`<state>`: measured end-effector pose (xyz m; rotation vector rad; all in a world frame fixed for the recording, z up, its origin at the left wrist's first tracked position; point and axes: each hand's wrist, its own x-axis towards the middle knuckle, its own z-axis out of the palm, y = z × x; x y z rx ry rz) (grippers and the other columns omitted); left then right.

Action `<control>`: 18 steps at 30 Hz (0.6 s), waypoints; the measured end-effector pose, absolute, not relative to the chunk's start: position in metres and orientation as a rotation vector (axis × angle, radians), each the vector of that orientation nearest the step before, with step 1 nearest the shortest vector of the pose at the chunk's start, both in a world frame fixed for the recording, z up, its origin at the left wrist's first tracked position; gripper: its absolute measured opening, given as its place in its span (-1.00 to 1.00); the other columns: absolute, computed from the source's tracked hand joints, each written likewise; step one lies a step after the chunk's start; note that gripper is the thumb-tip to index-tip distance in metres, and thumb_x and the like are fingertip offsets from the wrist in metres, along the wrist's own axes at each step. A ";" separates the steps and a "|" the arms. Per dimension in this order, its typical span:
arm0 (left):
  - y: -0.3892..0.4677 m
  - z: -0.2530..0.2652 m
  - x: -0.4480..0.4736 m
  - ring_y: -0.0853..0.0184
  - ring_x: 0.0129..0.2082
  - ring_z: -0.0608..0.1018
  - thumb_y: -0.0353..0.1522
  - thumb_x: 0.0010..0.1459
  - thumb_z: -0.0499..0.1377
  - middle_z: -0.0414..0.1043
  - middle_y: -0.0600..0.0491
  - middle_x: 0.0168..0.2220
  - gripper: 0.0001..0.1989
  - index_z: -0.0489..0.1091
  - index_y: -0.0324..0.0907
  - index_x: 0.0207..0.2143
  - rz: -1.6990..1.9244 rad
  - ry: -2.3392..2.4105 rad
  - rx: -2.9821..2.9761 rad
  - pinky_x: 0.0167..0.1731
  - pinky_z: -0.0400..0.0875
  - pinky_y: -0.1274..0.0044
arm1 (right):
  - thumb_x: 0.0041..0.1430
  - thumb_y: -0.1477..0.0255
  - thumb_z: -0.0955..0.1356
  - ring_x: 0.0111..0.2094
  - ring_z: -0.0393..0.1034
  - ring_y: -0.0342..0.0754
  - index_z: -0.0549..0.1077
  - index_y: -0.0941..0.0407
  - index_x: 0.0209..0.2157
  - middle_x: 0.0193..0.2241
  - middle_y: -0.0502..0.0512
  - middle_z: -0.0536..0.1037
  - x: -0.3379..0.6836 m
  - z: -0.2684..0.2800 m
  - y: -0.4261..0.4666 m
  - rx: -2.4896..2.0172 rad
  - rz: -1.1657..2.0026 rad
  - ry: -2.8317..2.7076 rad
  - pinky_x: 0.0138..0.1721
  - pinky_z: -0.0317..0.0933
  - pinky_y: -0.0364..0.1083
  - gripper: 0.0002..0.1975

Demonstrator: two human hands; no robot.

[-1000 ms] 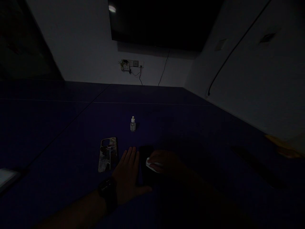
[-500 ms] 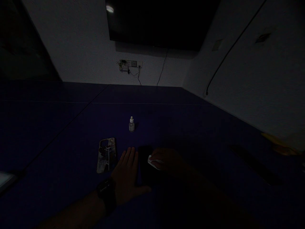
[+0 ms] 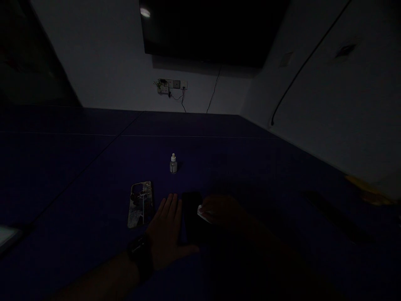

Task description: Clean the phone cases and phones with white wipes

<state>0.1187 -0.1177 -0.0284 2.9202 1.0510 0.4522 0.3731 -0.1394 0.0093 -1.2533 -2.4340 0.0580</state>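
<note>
The scene is very dark. A black phone-shaped slab [image 3: 192, 217] lies flat on the blue-purple surface. My left hand [image 3: 166, 234] rests flat along its left side and near edge, fingers stretched and thumb out, a dark watch on the wrist. Over the slab's right part, my right hand [image 3: 221, 211] pinches a white folded wipe [image 3: 204, 214] and presses it on the dark face. To the left of my left hand lies a patterned phone case [image 3: 140, 205]. Farther off, a small dropper bottle [image 3: 173, 165] with a white cap stands upright.
A long dark object [image 3: 335, 215] lies on the right, with something yellow [image 3: 369, 190] beyond it by the wall. A pale-lit edge of an object [image 3: 8, 236] shows at far left. At the back hang a large screen [image 3: 206, 29] and wall sockets [image 3: 172, 84] with cables.
My right hand with the white wipe has shifted slightly to the right across the dark slab. My left hand stays in place.
</note>
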 end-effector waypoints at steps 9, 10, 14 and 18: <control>-0.118 -0.027 0.119 -0.24 0.38 0.11 0.36 0.04 -0.06 -0.03 -0.43 0.39 0.20 -0.04 -0.42 0.40 0.476 1.037 2.914 0.28 0.10 0.01 | 0.35 0.35 0.34 -0.20 0.55 -0.10 0.60 0.04 -0.17 -0.17 0.07 0.65 0.368 0.010 -0.137 -1.314 0.029 -2.457 -0.21 0.35 -0.16 -0.82; -0.118 -0.027 0.119 -0.24 0.38 0.11 0.36 0.05 -0.07 -0.03 -0.43 0.39 0.20 -0.03 -0.42 0.39 0.469 1.035 2.915 0.27 0.11 0.01 | 0.36 0.35 0.33 -0.20 0.55 -0.09 0.60 0.05 -0.17 -0.18 0.07 0.65 0.369 0.011 -0.138 -1.312 0.020 -2.476 -0.21 0.35 -0.15 -0.81; -0.118 -0.025 0.119 -0.24 0.38 0.11 0.37 0.02 -0.05 -0.03 -0.46 0.38 0.22 0.03 -0.47 0.36 0.425 1.061 2.904 0.27 0.13 0.04 | 0.37 0.34 0.32 -0.21 0.55 -0.08 0.59 0.07 -0.18 -0.19 0.08 0.65 0.366 0.015 -0.142 -1.268 -0.001 -2.571 -0.24 0.35 -0.15 -0.80; -0.118 -0.024 0.120 -0.24 0.37 0.12 0.38 0.02 -0.05 -0.02 -0.45 0.38 0.21 0.04 -0.45 0.37 0.425 1.060 2.911 0.28 0.12 0.04 | 0.36 0.35 0.33 -0.21 0.54 -0.08 0.58 0.05 -0.15 -0.16 0.07 0.64 0.360 0.014 -0.141 -1.332 0.009 -2.565 -0.21 0.35 -0.15 -0.82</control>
